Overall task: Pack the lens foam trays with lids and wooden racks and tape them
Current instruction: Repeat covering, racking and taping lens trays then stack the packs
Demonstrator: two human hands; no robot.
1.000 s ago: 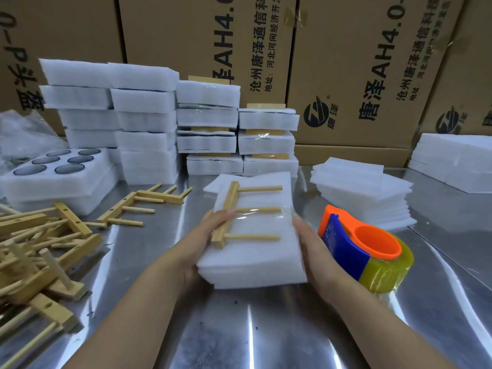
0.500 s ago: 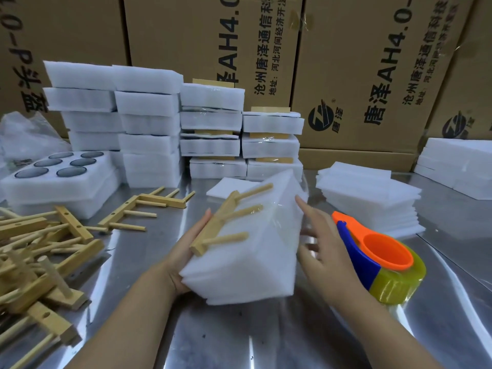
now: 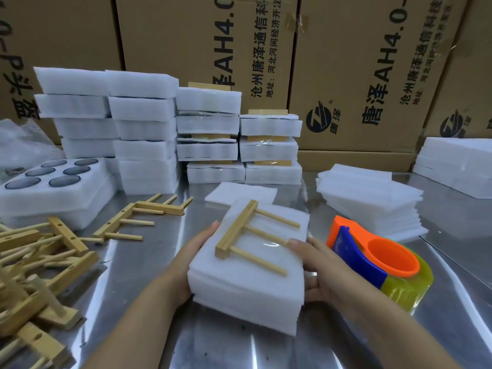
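1. The foam pack (image 3: pixel 247 283) is at the near centre of the steel table (image 3: pixel 213 347). A wooden rack (image 3: pixel 237 230) is taped on top, its bar running near-to-far and its pegs pointing right.
2. The left hand (image 3: pixel 191 251) clasps the pack's left edge. The right hand (image 3: pixel 316 265) clasps the right edge, thumb on top.
3. A tape dispenser (image 3: pixel 372 262) lies just right of the pack, and loose racks (image 3: pixel 40 262) lie well to the left.

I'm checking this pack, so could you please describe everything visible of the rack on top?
The rack is pale wood: one square bar with three round pegs jutting right, like a comb. It lies flat on the foam pack, clear tape shining over the middle peg. The right hand rests a fingertip on that peg's end; the left hand grips the pack beside the bar.
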